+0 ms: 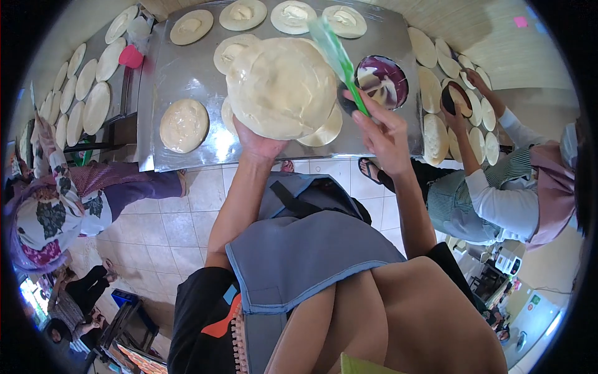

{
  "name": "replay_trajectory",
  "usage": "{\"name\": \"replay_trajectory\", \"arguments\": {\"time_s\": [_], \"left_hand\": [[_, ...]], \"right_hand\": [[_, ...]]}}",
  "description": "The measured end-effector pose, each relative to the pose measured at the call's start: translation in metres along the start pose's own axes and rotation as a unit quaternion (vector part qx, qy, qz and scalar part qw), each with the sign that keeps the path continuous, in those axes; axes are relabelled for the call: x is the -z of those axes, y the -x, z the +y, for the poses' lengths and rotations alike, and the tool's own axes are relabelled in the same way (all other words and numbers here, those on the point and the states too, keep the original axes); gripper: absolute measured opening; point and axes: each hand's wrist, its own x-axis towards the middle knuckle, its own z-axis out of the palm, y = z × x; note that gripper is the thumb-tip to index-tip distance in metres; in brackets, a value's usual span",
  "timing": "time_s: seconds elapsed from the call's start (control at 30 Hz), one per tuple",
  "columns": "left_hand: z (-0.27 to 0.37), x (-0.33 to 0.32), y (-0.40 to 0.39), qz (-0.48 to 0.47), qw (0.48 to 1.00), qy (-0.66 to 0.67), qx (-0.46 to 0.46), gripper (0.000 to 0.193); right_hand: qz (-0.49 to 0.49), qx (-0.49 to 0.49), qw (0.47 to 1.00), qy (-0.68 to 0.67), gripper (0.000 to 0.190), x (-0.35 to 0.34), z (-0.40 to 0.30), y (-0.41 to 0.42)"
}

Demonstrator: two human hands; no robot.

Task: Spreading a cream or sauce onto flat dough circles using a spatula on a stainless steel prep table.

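Observation:
My left hand holds up a large round of pale dough, its top glossy with a creamy coating. In my right hand is a green-handled spatula with white cream on its blade, raised beside the round's right edge. A bowl with purple and white cream smeared inside stands to the right, behind that hand. Under and around the raised round, several smaller dough rounds rest on the metal table. One glossy round lies at the table's left; others with dabs of cream line the far edge.
A co-worker at the right holds a bowl over more dough rounds. Another person stands at the left by a second table of rounds, where a pink cup sits. A wall borders the far side.

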Motion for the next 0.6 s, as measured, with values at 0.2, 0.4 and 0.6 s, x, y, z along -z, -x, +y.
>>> {"name": "replay_trajectory", "arguments": {"time_s": [0.2,0.4,0.6], "left_hand": [[0.014,0.029,-0.001,-0.047,0.998,-0.020,-0.043,0.062],[0.023,0.024,-0.007,0.015,1.000,0.021,-0.008,0.060],[0.049,0.017,-0.013,0.057,0.997,-0.023,-0.048,0.062]], "right_hand": [[-0.049,0.118,0.955,0.268,0.052,-0.030,0.010,0.054],[-0.036,0.059,0.969,0.237,0.045,-0.027,0.016,0.020],[0.015,0.155,0.977,0.148,0.040,-0.039,0.031,-0.003]]}}
